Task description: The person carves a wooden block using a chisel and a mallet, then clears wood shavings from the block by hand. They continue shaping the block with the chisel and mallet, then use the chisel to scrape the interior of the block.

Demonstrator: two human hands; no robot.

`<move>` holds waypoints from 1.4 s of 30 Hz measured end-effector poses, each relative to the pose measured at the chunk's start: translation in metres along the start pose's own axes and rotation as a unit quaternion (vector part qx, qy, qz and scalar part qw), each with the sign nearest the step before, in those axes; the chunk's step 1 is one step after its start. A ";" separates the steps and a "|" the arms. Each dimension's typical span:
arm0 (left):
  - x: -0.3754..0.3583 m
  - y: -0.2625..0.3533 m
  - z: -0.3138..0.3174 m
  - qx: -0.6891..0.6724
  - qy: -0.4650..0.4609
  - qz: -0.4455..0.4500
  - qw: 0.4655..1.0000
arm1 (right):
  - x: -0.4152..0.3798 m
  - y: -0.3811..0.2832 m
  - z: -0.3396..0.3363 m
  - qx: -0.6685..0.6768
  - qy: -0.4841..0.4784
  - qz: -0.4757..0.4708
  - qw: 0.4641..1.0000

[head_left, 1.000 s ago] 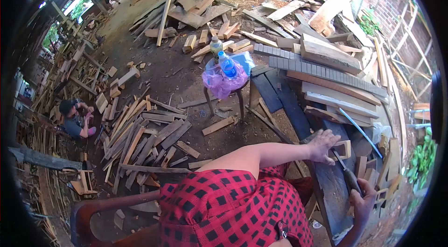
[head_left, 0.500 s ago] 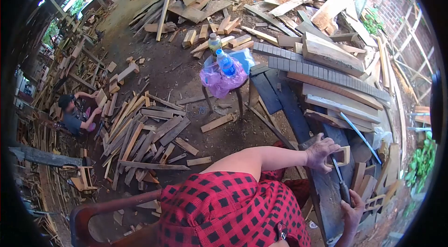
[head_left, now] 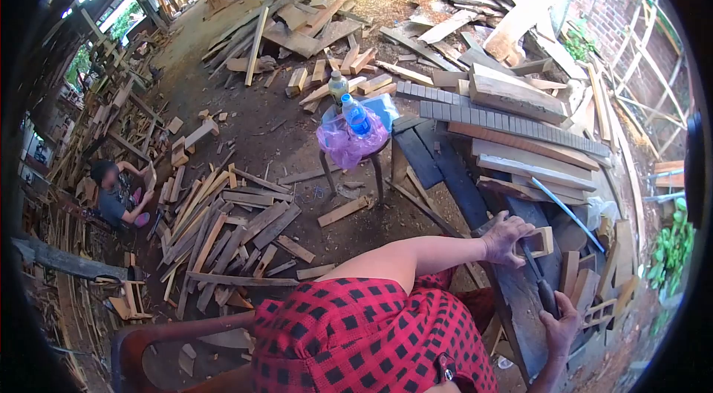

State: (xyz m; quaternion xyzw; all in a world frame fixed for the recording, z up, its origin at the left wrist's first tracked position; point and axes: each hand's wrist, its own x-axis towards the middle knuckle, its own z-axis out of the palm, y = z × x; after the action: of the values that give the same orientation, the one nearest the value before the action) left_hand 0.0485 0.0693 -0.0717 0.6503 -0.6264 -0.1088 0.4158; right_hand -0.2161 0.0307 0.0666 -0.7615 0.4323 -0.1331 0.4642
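My left hand is closed around a small pale wooden frame with an open middle, pressing it down at the dark plank bench. In my right hand is a narrow-bladed hand tool with a dark handle. Its metal blade points away from me and lies against the near side of the frame, close to my left fingers. The exact tip is hidden by the hand and wood.
Stacked boards and a blue strip lie beyond the bench. A stool bears a pink plastic bag and a blue-labelled bottle. Loose wood sticks cover the ground. Another person sits at the left, handling wood.
The view has shifted slightly. My two hands keep nearly the same place on the frame and tool. The other person's wood piece has turned a little.
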 end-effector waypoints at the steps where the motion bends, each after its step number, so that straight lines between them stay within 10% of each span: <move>1: 0.001 0.002 -0.002 0.008 -0.013 -0.011 1.000 | -0.002 -0.001 0.001 -0.027 0.028 -0.038 0.999; 10: 0.000 0.006 -0.004 -0.001 -0.020 -0.027 0.999 | 0.000 -0.014 -0.009 -0.064 0.053 -0.019 0.996; 16: -0.001 0.004 0.000 0.001 -0.016 -0.027 1.000 | -0.038 -0.037 0.041 -0.445 0.094 -0.183 0.872; 27: 0.006 0.011 -0.010 -0.091 0.124 0.110 0.982 | -0.030 -0.045 0.022 -0.222 0.121 -0.107 0.962; 29: 0.000 0.000 0.007 -0.071 0.056 0.006 0.996 | -0.029 -0.032 0.012 -0.195 0.127 -0.078 0.969; 42: 0.002 -0.004 0.016 -0.001 0.052 0.026 0.998 | -0.022 -0.022 0.011 -0.096 0.106 -0.015 0.990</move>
State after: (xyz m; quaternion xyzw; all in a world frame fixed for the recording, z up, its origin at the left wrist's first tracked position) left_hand 0.0412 0.0610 -0.0833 0.6377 -0.6208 -0.0647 0.4513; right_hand -0.2111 0.0588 0.0836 -0.7904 0.4785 -0.1782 0.3385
